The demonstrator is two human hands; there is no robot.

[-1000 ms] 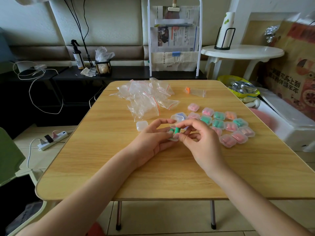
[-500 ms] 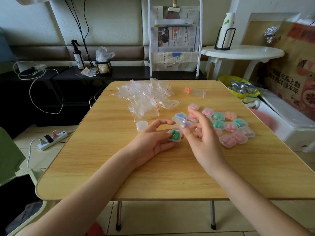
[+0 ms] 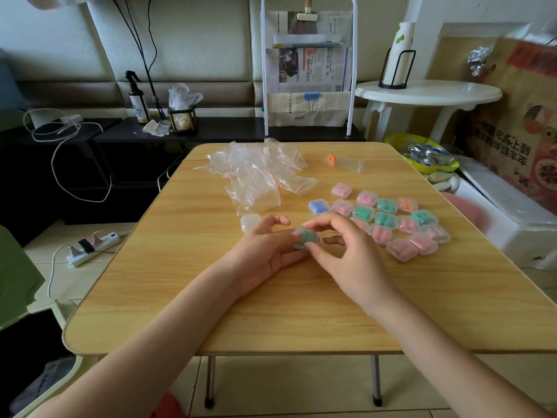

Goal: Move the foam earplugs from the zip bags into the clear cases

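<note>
- Left hand [image 3: 265,251] cradles the clear case [image 3: 306,239] of green earplugs.
- Right hand [image 3: 343,251] pinches that case, lid seemingly down.
- Empty zip bags [image 3: 259,176] lie beyond the case.

— Anything legible here?

— Only on the printed paper bag [image 3: 518,122] to the right of the wooden table [image 3: 271,297]. Large Chinese characters run across it, but they show mirrored or upside down, so I cannot read them with confidence.

— And the newspapers [image 3: 310,64] in the white rack behind the table?

— Printed columns and headlines, too small to make out. The spray bottle [image 3: 139,101], left of that rack, carries a label with a leaf drawing; its wording is blurred.
</note>
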